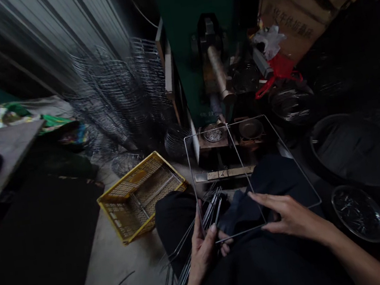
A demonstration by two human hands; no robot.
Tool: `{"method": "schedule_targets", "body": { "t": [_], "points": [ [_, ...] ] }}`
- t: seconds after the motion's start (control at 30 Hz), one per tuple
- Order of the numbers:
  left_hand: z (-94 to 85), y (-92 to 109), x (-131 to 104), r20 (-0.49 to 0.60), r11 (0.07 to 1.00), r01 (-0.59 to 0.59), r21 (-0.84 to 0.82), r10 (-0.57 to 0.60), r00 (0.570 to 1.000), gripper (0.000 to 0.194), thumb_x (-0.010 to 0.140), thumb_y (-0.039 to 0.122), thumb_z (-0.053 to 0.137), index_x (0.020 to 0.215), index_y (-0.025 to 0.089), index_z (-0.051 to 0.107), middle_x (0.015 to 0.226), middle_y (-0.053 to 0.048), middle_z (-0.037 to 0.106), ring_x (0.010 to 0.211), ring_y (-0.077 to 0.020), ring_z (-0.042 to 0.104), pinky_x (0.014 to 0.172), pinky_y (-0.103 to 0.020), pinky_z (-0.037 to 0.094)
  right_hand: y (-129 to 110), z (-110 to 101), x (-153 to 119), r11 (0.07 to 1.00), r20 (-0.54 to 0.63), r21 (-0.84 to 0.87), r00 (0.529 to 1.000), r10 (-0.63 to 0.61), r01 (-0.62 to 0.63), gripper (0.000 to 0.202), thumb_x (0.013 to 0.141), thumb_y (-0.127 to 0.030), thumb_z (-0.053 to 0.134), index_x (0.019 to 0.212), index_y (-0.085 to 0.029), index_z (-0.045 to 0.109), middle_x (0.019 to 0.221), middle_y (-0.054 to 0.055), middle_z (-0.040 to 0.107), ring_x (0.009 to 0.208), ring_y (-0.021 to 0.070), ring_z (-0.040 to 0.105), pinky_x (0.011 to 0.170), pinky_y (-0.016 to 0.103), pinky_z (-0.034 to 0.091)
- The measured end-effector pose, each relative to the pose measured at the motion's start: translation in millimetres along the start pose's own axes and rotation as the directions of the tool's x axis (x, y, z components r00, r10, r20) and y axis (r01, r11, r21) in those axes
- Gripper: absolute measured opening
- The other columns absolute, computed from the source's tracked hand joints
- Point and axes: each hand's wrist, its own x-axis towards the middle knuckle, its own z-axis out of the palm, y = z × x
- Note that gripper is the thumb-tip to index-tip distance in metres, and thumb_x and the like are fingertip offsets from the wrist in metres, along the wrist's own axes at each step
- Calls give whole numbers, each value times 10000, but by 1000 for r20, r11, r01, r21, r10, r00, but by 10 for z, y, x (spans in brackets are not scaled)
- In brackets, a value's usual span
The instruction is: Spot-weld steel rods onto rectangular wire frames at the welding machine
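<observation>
A thin rectangular wire frame (285,144) with one crosswire spans the space over my lap. Its far edge reaches the small dish of metal bits at the machine's lower electrode. My left hand (203,247) is closed on the frame's near left corner. With thumb and fingers my right hand (288,216) pinches the crosswire close to the frame's near edge. A bundle of bent wire rods (187,257) lies across my left thigh, passing beside and partly behind my left hand.
The green machine (183,34) stands directly ahead. A yellow plastic crate (116,220) with a few rods sits left on the floor, in front of stacked wire racks (113,87). On the right are a metal bowl of small pieces (360,214), a large dark basin (359,150) and cardboard boxes (289,18).
</observation>
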Motion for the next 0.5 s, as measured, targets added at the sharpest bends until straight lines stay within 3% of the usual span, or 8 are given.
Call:
{"method": "schedule_targets", "body": {
  "t": [0.3, 0.5],
  "points": [
    [-15, -11, 90, 48, 998, -55, 14, 55, 997, 983, 893, 394, 599, 1500, 281, -166, 651, -62, 706, 451, -155, 611, 432, -212, 472, -20, -70, 67, 1000, -6, -8, 1000, 4, -4, 832, 788, -208, 717, 1500, -307, 300, 1489, 38, 412, 1325, 262, 448, 1069, 389, 444],
    [-11, -7, 90, 30, 999, -44, 5, 43, 999, 956, 884, 370, 619, 1514, 334, -98, 647, -40, 706, 434, -152, 607, 413, -208, 471, -1, -71, 86, 999, 11, 34, 1000, 1, -2, 827, 803, -235, 711, 1504, -321, 283, 1492, 27, 410, 1322, 255, 453, 1088, 396, 418]
  ]
}}
